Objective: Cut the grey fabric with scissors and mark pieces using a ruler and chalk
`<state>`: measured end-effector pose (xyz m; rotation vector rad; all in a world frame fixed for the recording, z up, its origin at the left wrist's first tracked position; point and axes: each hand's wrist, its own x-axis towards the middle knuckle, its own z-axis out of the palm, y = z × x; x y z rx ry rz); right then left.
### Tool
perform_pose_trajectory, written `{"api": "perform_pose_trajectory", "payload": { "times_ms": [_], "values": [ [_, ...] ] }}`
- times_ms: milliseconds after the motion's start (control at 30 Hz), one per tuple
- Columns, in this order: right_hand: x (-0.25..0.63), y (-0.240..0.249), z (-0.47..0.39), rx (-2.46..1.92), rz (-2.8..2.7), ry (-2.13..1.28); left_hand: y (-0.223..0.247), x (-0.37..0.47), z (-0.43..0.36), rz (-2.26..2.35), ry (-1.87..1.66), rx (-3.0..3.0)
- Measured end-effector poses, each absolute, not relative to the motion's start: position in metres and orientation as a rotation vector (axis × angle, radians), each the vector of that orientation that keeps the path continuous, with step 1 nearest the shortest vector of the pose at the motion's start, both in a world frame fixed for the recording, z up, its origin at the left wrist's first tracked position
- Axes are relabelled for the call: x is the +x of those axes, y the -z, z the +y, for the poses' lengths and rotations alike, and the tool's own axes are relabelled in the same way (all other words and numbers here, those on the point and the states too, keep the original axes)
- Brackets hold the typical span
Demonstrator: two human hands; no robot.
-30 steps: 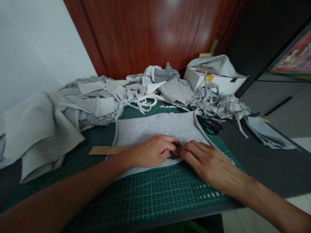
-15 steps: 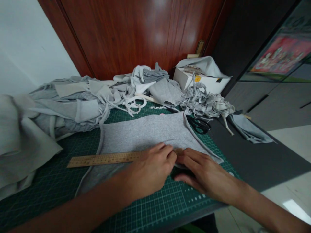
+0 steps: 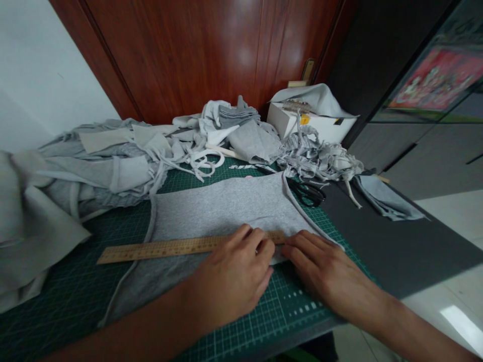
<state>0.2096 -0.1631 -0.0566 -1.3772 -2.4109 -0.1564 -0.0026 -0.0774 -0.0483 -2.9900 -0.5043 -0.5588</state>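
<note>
Left hand (image 3: pixel 239 269) curls its fingers over a wooden ruler (image 3: pixel 169 248) at center frame; can't tell if it's pinched or just pressed down. Right hand (image 3: pixel 326 269), right of center, has fingers together, tips down at the ruler's right end; thumb hidden, so can't tell if anything's clamped. Ruler lies across grey cloth (image 3: pixel 219 203), slightly tilted, left end sticking out past the cloth's edge at left of frame. Cloth is spread mid-frame on green gridded cutting mat (image 3: pixel 241 327), its lower left partly under the left forearm. Black scissors (image 3: pixel 308 192) just beside cloth's upper right edge. Big fabric heap (image 3: pixel 128 173) left and upper middle, tangled strips (image 3: pixel 320 158) right of that, white box (image 3: pixel 330 130) behind strips. Reddish-brown door (image 3: pixel 188 55) top of frame.
</note>
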Motion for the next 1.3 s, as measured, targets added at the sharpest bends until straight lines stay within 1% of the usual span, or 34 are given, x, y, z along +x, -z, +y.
{"api": "perform_pose_trajectory", "payload": {
  "times_ms": [133, 233, 367, 633, 800, 1100, 1300],
  "values": [
    [0.214, 0.06, -0.161, -1.35, -2.356, 0.102, 0.048, 0.005, -0.08, -0.618, 0.565, -2.92],
    [0.216, 0.062, -0.157, -1.358, -2.314, 0.064, 0.047, 0.009, -0.083, -0.549, 0.511, -2.807],
    [0.215, 0.061, -0.155, -1.346, -2.301, 0.053, 0.047, 0.009, -0.086, -0.45, 0.543, -2.69],
    [0.216, 0.06, -0.158, -1.399, -2.335, 0.022, 0.046, 0.001, -0.09, -0.403, 0.6, -2.682],
    [0.219, 0.055, -0.168, -1.404, -2.416, -0.073, 0.047, -0.009, -0.097, -0.414, 0.61, -2.709],
    [0.217, 0.055, -0.185, -1.363, -2.543, 0.11, 0.048, -0.025, -0.107, -0.507, 0.503, -2.846],
    [0.22, 0.056, -0.183, -1.349, -2.54, 0.072, 0.05, -0.041, -0.105, -0.663, 0.488, -2.858]
  ]
}}
